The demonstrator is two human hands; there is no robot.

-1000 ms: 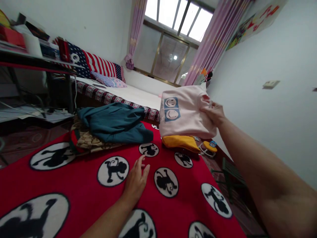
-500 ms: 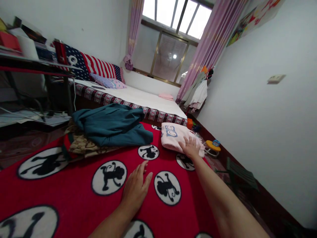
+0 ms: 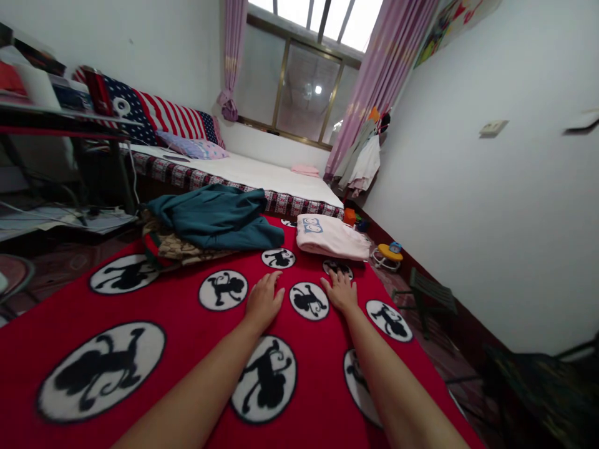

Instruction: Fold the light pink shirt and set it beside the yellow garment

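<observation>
Since the earlier frame, the folded pink shirt (image 3: 331, 236) is lying released at the red blanket's (image 3: 178, 330) far edge, beside the teal garment (image 3: 213, 215). I am resting my left hand (image 3: 263, 300) flat, fingers spread and holding nothing, and my right hand (image 3: 340, 292) likewise is pressing the blanket, well short of the shirt.

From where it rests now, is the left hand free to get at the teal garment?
Probably yes. The left hand lies flat and empty on the red blanket, and only bare blanket lies between it and the teal garment, which tops its pile uncovered.
</observation>
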